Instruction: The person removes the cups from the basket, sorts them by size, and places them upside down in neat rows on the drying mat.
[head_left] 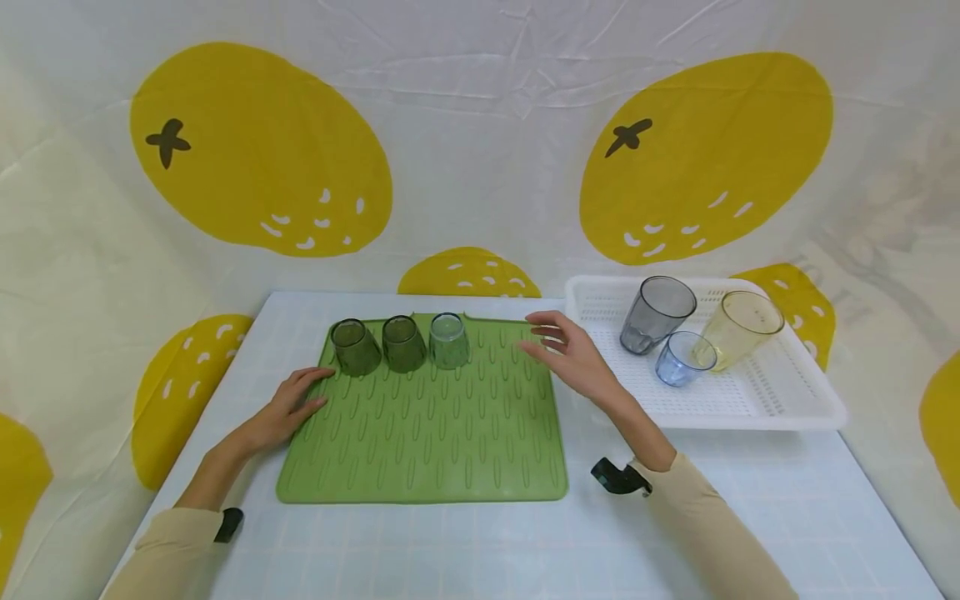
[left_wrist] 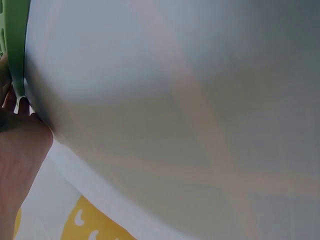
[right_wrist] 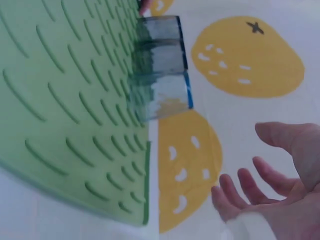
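On the green drying mat [head_left: 420, 442], three glasses stand upside down in a row along the back: a grey glass [head_left: 356, 347] at the left, another grey glass [head_left: 403, 345] beside it, and a pale bluish glass [head_left: 449, 342]. My left hand [head_left: 288, 408] rests at the mat's left edge, fingertips on the rim near the leftmost glass. Above the mat's back right corner is my right hand [head_left: 566, 354], fingers loosely spread and holding nothing. In the right wrist view that hand [right_wrist: 275, 180] shows an empty gap between thumb and fingers.
A white perforated basket [head_left: 795, 408] stands at the right of the table [head_left: 480, 550]. In it are a tall grey glass [head_left: 656, 312], a yellow glass [head_left: 738, 329] and a small blue glass [head_left: 684, 360]. A fruit-print cloth [head_left: 480, 167] hangs behind.
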